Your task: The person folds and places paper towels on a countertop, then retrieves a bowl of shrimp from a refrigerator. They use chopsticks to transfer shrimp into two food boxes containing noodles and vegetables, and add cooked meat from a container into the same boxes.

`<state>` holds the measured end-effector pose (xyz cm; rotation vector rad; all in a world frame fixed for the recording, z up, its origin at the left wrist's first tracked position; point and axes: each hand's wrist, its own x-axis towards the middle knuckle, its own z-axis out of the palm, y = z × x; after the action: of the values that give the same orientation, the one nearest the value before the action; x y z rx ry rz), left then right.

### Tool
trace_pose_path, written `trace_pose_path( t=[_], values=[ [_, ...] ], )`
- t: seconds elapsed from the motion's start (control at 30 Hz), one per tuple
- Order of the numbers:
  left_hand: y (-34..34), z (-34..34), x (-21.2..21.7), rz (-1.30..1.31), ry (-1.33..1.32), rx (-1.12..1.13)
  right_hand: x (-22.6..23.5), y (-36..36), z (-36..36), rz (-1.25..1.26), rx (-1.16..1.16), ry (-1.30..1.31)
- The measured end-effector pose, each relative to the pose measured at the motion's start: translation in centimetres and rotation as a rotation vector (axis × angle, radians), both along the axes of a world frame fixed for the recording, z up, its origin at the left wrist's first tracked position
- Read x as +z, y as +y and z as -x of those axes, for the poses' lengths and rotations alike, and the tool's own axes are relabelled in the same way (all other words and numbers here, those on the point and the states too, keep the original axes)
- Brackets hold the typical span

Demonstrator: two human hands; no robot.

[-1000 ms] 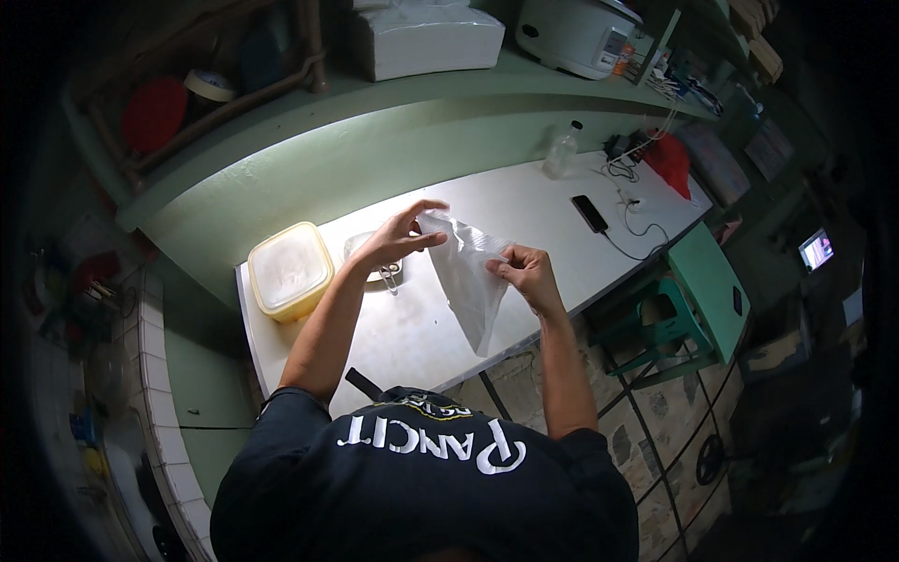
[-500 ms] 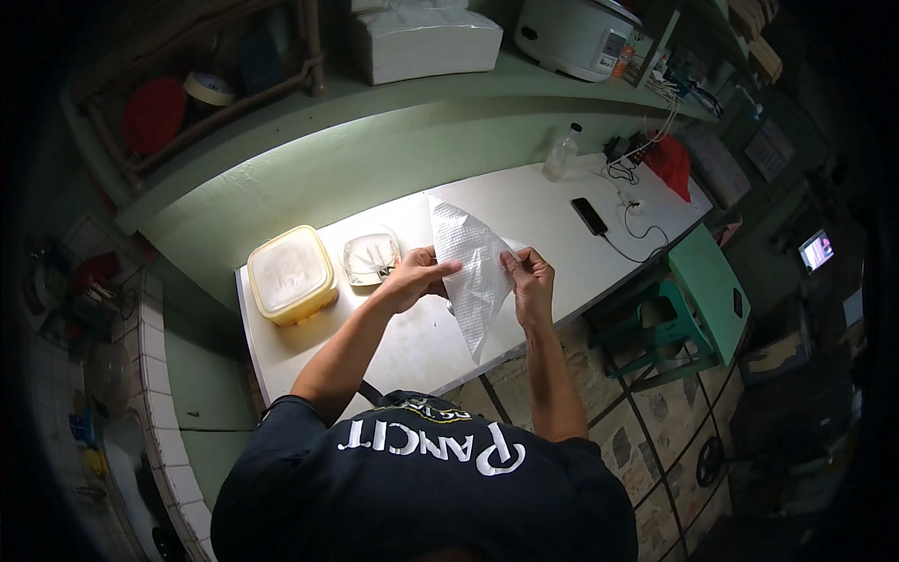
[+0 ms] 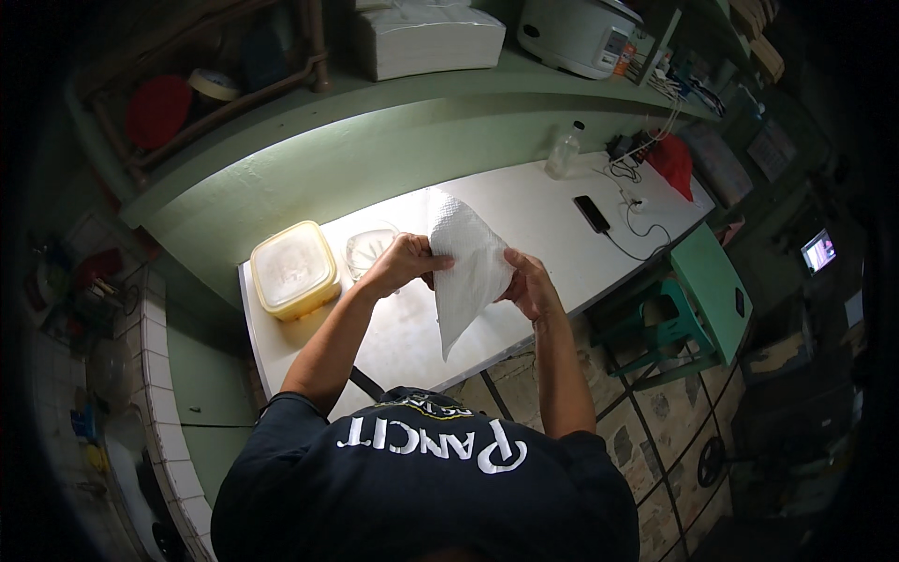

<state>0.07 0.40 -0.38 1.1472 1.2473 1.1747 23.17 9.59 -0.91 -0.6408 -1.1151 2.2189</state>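
A white, finely textured paper napkin (image 3: 464,267) is stretched between my hands above the white table. My left hand (image 3: 408,265) pinches its left edge, thumb lying on the near face. At the opposite edge my right hand (image 3: 530,284) grips it between thumb and fingers; some of those fingers are hidden behind the sheet. The napkin hangs tilted, one corner pointing up and another down towards me. Just left of my left hand sits a pale dish (image 3: 367,245) with slim whitish things in it, partly covered by that hand.
A yellowish tub with a whitish lid (image 3: 295,267) stands on the table (image 3: 506,208) at the left. To the right are a clear bottle (image 3: 564,152), a phone (image 3: 591,214) on a cable, and a red bag (image 3: 670,164). A green stool (image 3: 672,314) stands below.
My left hand has shifted slightly left and up. My right hand has turned and moved a little right and down. The napkin has swung, its lower corner now further left.
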Motion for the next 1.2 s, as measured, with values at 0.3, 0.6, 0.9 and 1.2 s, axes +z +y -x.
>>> trace_pose_path(
  t=[0.3,0.6,0.9,1.2],
  values=[
    [-0.3,0.7,1.0,0.008,0.104,-0.003,-2.1,0.2,1.0,-0.134,-0.174,0.099],
    [-0.2,0.3,1.3,-0.016,0.017,-0.012,-3.0,-1.5,1.7,-0.016,-0.056,0.158],
    [-0.5,0.5,1.9,-0.093,0.117,-0.023,-1.0,-1.0,1.3,-0.375,-0.22,0.034],
    [-1.3,1.1,3.5,0.034,-0.256,-0.125,-0.6,0.1,0.6,-0.733,-0.019,0.023]
  ],
)
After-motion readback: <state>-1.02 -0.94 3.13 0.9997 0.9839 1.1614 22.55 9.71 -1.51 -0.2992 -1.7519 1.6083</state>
